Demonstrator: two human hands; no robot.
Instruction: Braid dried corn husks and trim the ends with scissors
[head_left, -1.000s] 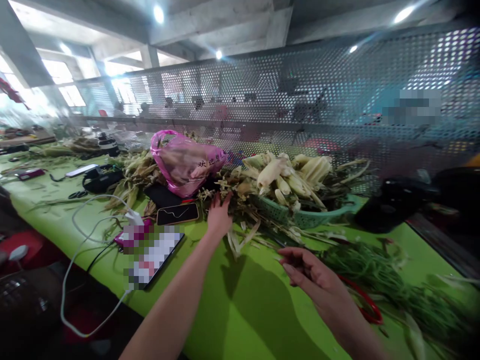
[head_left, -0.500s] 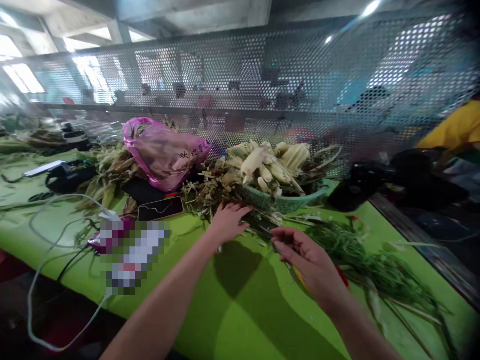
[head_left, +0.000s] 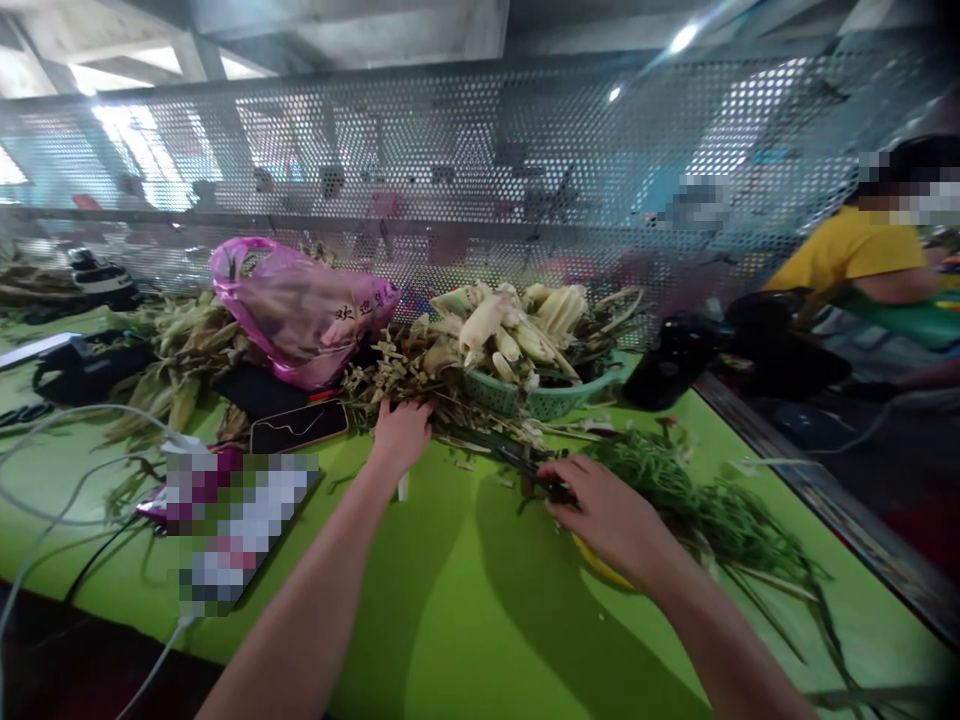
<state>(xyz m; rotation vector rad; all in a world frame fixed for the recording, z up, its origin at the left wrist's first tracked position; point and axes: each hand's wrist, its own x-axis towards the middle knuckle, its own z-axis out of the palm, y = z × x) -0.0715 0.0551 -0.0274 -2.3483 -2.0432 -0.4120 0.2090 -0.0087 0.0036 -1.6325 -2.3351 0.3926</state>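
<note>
My left hand [head_left: 403, 432] lies with its fingers spread against dried plant stems and small pale flower heads [head_left: 390, 375]. Thin dark green stalks [head_left: 502, 445] stretch between my two hands on the green tabletop. My right hand [head_left: 604, 505] has its fingers and thumb curled round the near end of these stalks. Partly hidden under that palm is a yellow object [head_left: 600, 568] whose kind I cannot make out. Behind my hands stands a green plastic basket [head_left: 551, 402] heaped with pale corn husks [head_left: 517, 335]. Feathery green sprigs [head_left: 697, 500] lie right of my right hand.
A pink plastic bag [head_left: 300, 310] sits behind a phone [head_left: 300, 427]. Dried husks [head_left: 187, 350], a power strip [head_left: 255, 530] and white cables are on the left. A perforated metal screen [head_left: 450, 150] closes the back. Far right, a person in yellow [head_left: 847, 250] sits beyond a black object [head_left: 667, 360].
The view has turned right, bringing more of the person in yellow into sight. My left hand has shifted onto the flower stems. My right hand's fingers have closed in on the dark stalks.
</note>
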